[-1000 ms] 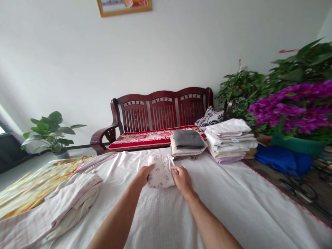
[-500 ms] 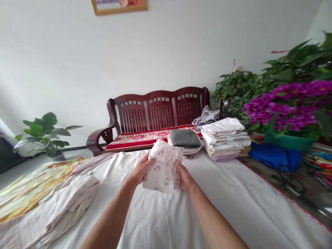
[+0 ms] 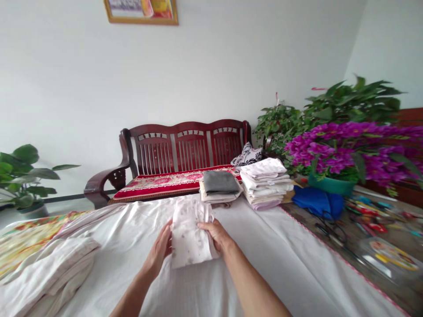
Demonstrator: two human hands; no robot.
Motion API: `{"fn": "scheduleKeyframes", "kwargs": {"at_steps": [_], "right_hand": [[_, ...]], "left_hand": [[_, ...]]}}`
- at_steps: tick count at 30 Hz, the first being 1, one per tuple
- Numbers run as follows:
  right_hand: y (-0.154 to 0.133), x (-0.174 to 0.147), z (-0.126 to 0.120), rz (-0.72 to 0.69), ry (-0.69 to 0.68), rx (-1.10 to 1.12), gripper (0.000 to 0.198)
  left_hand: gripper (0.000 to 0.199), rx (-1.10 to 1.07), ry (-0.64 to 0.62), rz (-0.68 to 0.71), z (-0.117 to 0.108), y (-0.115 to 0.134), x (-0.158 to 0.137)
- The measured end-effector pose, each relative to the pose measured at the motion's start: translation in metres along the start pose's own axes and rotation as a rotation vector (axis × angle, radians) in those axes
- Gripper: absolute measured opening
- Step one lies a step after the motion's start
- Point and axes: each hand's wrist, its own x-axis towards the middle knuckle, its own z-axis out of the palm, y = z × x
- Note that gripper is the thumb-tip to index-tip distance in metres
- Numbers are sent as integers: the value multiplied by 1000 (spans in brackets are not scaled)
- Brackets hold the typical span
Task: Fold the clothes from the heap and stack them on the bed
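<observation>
A folded white cloth garment with a small faded print (image 3: pixel 191 237) is in front of me, low over the white sheet (image 3: pixel 277 264). My right hand (image 3: pixel 218 235) grips its right edge, thumb on top and fingers underneath. Against the left edge lies my left hand (image 3: pixel 160 251), its fingers stretched along the fabric and partly hidden by it. Beyond the garment is a short folded pile with a dark grey piece (image 3: pixel 220 181) on top. Right of that pile rises a taller stack of folded white clothes (image 3: pixel 264 182).
Crumpled pale clothes (image 3: pixel 59 273) and a yellow patterned cloth (image 3: pixel 36 237) lie at the left. Behind the sheet stands a dark wooden bench (image 3: pixel 185 147) with a red cover. Purple flowers (image 3: pixel 346 147), a blue cloth (image 3: pixel 319 200) and small clutter occupy the right side.
The garment has come lower and nearer to me and looks more compactly folded. My left hand has loosened from its grip to lie along the edge. The view has turned right.
</observation>
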Motion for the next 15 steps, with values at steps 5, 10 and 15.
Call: {"fn": "scheduleKeyframes", "kwargs": {"at_steps": [5, 10, 15], "right_hand": [[-48, 2, -1, -218, 154, 137, 50], [-137, 12, 0, -488, 174, 120, 52], [-255, 39, -17, -765, 465, 70, 39]], "left_hand": [[81, -21, 149, 83, -2, -24, 3], [72, 117, 88, 119, 0, -30, 10], [67, 171, 78, 132, -1, -27, 7]]}}
